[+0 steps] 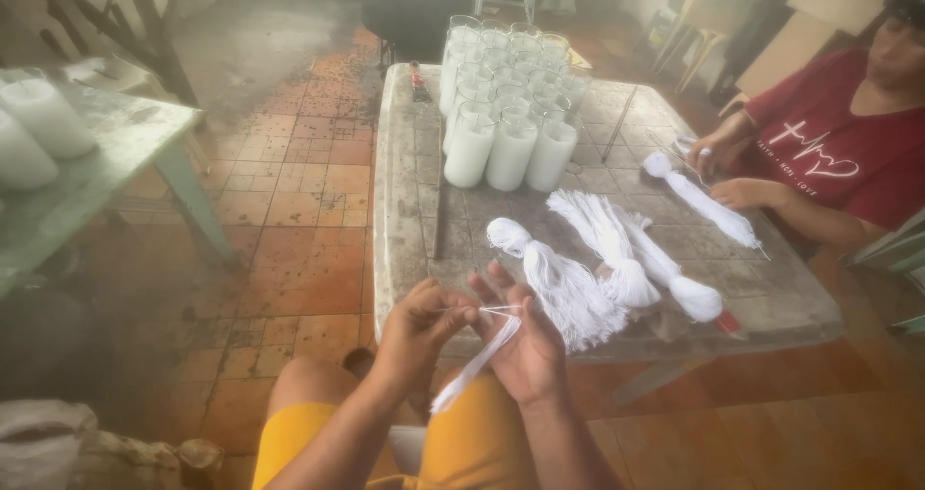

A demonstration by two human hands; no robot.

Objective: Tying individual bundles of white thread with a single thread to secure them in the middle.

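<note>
From my feed, lower centre: left hand (pixel 416 324) pinches shut on one thin wick (pixel 472 310) drawn taut, right hand (pixel 525 341) half-curled gripping the white wick bunch (pixel 474 365), probably to separate single strands, table edge (pixel 405 288) just ahead.

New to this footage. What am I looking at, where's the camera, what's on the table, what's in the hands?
There is no machine here: one camera sits on a person's head and looks down at their own two bare hands. The left hand and right hand pinch a thin bunch of white strings between them, above yellow shorts. On the worn stone table lie bundles of white string and a block of glass jar candles filled with white wax. At the right, another person in a red shirt handles a bundle of their own. More white candles lie on a green side table at left.
</note>
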